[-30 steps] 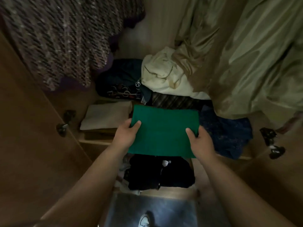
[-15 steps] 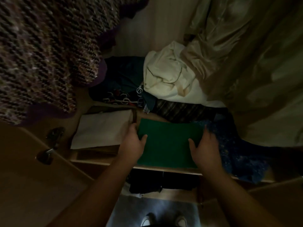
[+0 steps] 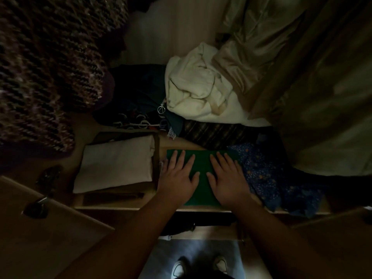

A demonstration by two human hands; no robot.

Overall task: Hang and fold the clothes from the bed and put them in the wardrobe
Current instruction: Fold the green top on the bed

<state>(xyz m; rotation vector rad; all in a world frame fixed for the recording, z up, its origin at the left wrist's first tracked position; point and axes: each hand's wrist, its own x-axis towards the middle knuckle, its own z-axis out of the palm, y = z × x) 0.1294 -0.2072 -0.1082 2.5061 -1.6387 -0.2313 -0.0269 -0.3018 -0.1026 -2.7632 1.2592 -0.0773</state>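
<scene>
A folded green cloth (image 3: 202,161) lies flat on the wardrobe shelf (image 3: 128,207), near its front edge. My left hand (image 3: 177,176) rests palm down on the cloth's left half, fingers spread. My right hand (image 3: 227,178) presses flat on its right half, fingers apart too. Neither hand grips the cloth. Both forearms reach in from below.
A folded white garment (image 3: 114,164) lies left of the green cloth. A crumpled blue patterned cloth (image 3: 267,174) lies to the right. Behind are a cream bundle (image 3: 199,89), a dark printed garment (image 3: 136,101) and a striped one (image 3: 213,133). A knitted garment (image 3: 46,63) and beige garments (image 3: 310,77) hang above. Wardrobe doors stand open on both sides.
The green cloth went from being held in front of the shelf to lying on it. Both hands released its edges and now lie flat on top.
</scene>
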